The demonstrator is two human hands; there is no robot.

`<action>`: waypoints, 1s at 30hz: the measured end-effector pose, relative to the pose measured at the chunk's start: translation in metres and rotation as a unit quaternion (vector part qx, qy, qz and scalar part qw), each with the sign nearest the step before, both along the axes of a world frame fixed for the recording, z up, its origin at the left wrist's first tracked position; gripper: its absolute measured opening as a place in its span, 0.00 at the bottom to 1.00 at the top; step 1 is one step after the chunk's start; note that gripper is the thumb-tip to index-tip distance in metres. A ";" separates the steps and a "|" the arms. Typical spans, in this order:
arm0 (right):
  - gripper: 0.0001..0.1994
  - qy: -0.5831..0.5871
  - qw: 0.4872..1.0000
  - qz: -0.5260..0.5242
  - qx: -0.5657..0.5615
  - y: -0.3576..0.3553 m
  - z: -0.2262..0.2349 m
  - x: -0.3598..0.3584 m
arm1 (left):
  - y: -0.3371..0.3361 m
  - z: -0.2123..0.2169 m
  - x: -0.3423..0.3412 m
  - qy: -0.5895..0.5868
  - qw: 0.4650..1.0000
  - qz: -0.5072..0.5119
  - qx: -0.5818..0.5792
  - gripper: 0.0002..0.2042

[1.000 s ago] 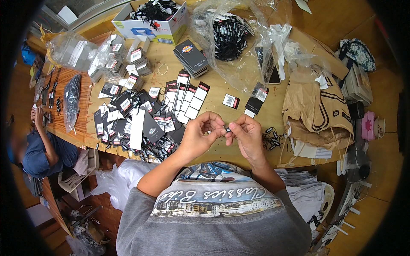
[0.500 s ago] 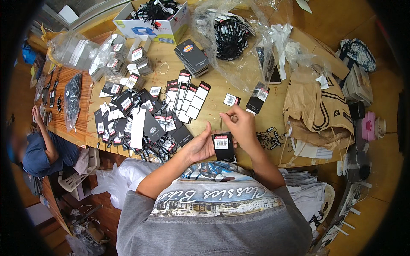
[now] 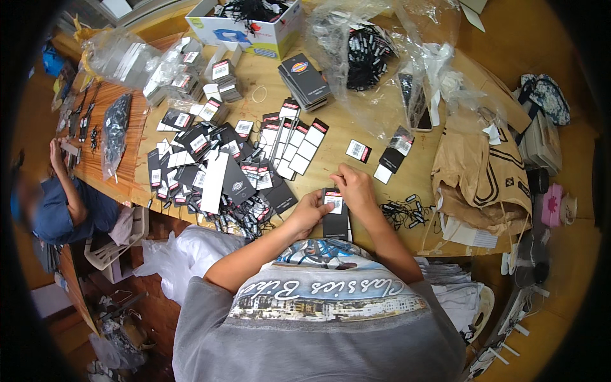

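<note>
On the wood table (image 3: 382, 223) in front of you, there is one black tag (image 3: 335, 226) between your two hands, close to your tummy, with a white and red label at its top. One small white tag (image 3: 358, 150) lies alone past your hands, and one loose rubber band (image 3: 259, 94) lies farther off. One phone (image 3: 414, 105) is partly under some clear plastic. The big messy pile of tags (image 3: 237, 184) on your left has too many to count. Your left hand (image 3: 310, 213) grips the black tag, with the thumb on the front and the other fingers mostly hidden. Your right hand (image 3: 356, 189) is just above the tag's top, its finger and thumb bent in close together; you cannot tell if a thin string is pinched there. Near that hand, a tangle of black strings (image 3: 407, 211) lies on the table. At the far side, one white box (image 3: 277, 39) is open and full of black strings with some white bits. To the right of it, one big clear bag (image 3: 331, 38) has a thick bunch of black strings inside. Another clear bag (image 3: 121, 54), far to the left, holds stacks of pale cards.
</note>
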State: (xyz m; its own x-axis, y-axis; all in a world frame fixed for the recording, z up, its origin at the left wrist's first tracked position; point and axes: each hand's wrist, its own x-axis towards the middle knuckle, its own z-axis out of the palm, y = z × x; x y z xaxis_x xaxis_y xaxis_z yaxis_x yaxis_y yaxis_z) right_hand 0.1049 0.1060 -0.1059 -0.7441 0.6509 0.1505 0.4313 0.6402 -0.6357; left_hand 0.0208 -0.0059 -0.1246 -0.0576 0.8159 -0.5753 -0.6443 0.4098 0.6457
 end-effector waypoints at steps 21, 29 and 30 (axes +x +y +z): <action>0.10 -0.028 0.992 -0.099 0.071 0.041 0.014 -0.001 | 0.002 0.092 -0.147 0.829 0.555 -0.027 0.062 0.12; 0.15 -0.214 0.971 -0.110 -0.005 0.058 0.025 -0.002 | 0.091 0.029 -0.077 0.827 0.557 -0.052 0.055 0.19; 0.15 -0.212 0.971 -0.108 -0.035 0.059 0.027 -0.003 | 0.093 0.025 -0.078 0.818 0.572 -0.045 0.050 0.19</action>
State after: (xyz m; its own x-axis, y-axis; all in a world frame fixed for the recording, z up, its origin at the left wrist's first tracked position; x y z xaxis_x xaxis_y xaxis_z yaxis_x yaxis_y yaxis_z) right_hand 0.1019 0.1647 -0.0791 -0.5745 0.7963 -0.1895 0.7829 0.4670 -0.4111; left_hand -0.0569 0.0868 -0.0993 -0.4069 0.8818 0.2383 0.8752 0.3016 0.3784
